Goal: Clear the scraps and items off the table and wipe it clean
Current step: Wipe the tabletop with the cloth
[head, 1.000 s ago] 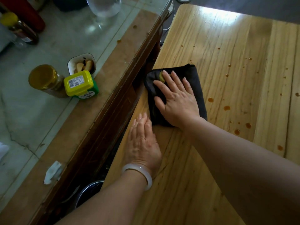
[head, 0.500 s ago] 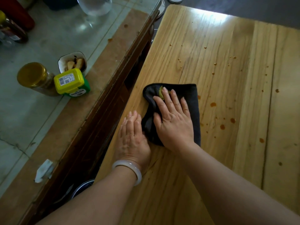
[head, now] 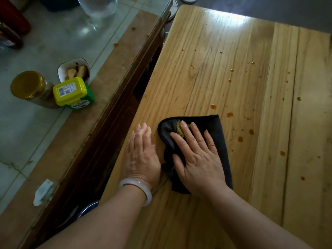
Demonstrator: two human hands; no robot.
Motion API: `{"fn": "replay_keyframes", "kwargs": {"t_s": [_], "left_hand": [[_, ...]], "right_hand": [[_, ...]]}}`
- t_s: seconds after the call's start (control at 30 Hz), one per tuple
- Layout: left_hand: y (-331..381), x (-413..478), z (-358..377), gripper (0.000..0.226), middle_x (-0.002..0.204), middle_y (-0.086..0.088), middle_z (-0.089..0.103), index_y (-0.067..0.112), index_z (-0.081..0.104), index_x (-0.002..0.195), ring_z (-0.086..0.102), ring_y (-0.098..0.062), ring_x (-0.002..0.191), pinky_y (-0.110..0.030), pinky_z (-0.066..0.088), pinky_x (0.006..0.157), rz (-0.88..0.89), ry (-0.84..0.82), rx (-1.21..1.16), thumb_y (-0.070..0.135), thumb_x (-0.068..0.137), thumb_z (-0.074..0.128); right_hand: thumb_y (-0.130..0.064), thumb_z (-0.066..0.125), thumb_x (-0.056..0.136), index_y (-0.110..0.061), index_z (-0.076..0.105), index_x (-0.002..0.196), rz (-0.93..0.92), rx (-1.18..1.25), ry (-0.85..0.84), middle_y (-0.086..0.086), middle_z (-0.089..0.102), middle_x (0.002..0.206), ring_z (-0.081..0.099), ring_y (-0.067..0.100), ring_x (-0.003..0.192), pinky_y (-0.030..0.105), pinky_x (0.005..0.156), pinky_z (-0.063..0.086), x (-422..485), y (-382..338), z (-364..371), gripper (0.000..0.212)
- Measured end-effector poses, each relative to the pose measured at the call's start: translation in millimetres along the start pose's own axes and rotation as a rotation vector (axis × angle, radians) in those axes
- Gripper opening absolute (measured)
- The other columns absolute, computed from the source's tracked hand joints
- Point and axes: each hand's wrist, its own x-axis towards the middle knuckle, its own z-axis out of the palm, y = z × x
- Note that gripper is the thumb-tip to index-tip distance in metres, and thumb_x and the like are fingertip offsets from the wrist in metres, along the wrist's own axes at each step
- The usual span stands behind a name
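Observation:
A dark folded cloth lies on the light wooden table near its left edge. My right hand presses flat on the cloth with straight, spread fingers. A small yellow-green scrap peeks out from under its fingertips. My left hand, with a pale bangle at the wrist, rests flat on the bare wood just left of the cloth. Brown sauce drops dot the wood to the right of the cloth and farther back.
A glass-topped counter runs along the left, across a dark gap. On it stand a gold-lidded jar, a yellow-lidded green container, a small dish of food and a crumpled tissue. A clear glass vessel stands at the back.
My right hand has drawn the cloth toward me along the table's left edge. My left hand has stayed flat beside it, and the cloth's left side has bunched up.

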Motion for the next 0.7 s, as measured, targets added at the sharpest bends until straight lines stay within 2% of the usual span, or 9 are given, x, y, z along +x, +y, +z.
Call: {"fn": "replay_keyframes", "kwargs": {"t_s": [0.37,0.7], "left_hand": [[2.7,0.0,-3.6,0.054,0.147,-0.012,0.035,0.003,0.039,0.137,0.026,-0.024,0.14,-0.041,0.024,0.115,-0.016,-0.057,0.034,0.022,0.089,0.024],[3.5,-0.3,-2.9,0.056,0.147,-0.013,0.034,0.004,0.039,0.137,0.025,-0.024,0.141,-0.039,0.02,0.116,-0.013,-0.039,0.033,0.024,0.089,0.02]], "right_hand": [[-0.058,0.021,0.097,-0.036,0.021,0.155,0.075,-0.027,0.004,-0.007,0.0,0.166,-0.009,0.012,0.152,0.043,0.124,0.0,70.9,23.9,-18.3,0.062],[-0.055,0.021,0.1,-0.036,0.016,0.156,0.088,-0.036,0.001,-0.008,-0.005,0.166,-0.012,0.012,0.152,0.041,0.124,-0.004,113.5,39.9,-25.1,0.06]]}}
